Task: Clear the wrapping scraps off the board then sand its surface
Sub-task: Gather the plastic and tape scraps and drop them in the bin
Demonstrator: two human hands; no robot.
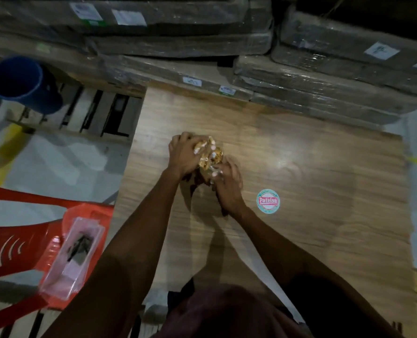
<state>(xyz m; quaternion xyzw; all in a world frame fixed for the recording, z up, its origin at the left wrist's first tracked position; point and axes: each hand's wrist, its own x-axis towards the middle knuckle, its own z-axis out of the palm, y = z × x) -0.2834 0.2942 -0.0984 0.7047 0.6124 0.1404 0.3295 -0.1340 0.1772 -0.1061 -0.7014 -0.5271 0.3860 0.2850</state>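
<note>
A large light wood-grain board (312, 167) lies flat in front of me. Over its middle, both my hands squeeze a crumpled wad of shiny yellowish wrapping scraps (210, 154). My left hand (184, 154) grips the wad from the left and top. My right hand (227, 184) holds it from below and the right. A round red, white and teal sticker (268, 201) is stuck on the board just right of my right wrist. The underside of the wad is hidden by my fingers.
Plastic-wrapped flat bundles (324, 76) are stacked along the board's far edge. A blue bucket (20, 81) and a wooden pallet (93, 115) are at the far left. A red plastic stool (20, 240) at the near left carries a clear packet (73, 257).
</note>
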